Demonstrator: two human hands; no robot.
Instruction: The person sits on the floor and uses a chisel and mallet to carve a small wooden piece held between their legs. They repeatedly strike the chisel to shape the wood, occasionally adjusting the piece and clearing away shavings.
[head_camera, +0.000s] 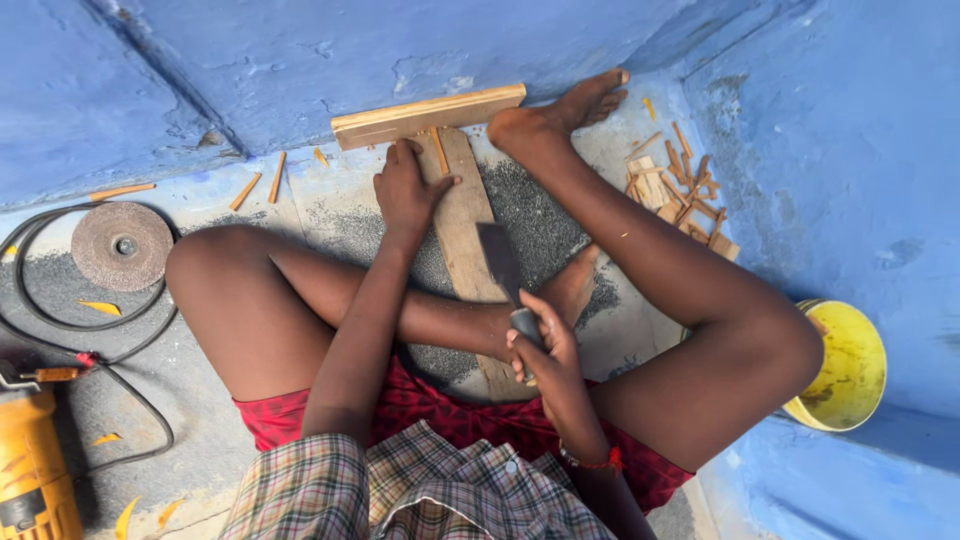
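While the left hand (405, 190) presses a thin wood stick (438, 150) onto the long plank (468, 240) on the floor, the right hand (545, 345) has its grip closed around a broad blade (500, 262). A crosswise board (428, 116) lies at the plank's far end; wood offcuts (685, 185), a yellow bucket (850, 365) and a grinding disc (122, 245) lie around.

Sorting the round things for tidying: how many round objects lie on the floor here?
2: a grey round grinding disc at left inside the black cable loop, and a yellow round plastic bowl at right by the knee. Others may be hidden.

We lose the yellow power tool (30, 470) at the lower left frame edge. The right hand (545, 345) covers the blade's handle (524, 322), the legs hide the plank's (470, 240) near end, and the yellow bucket (850, 365) sits partly behind the knee.
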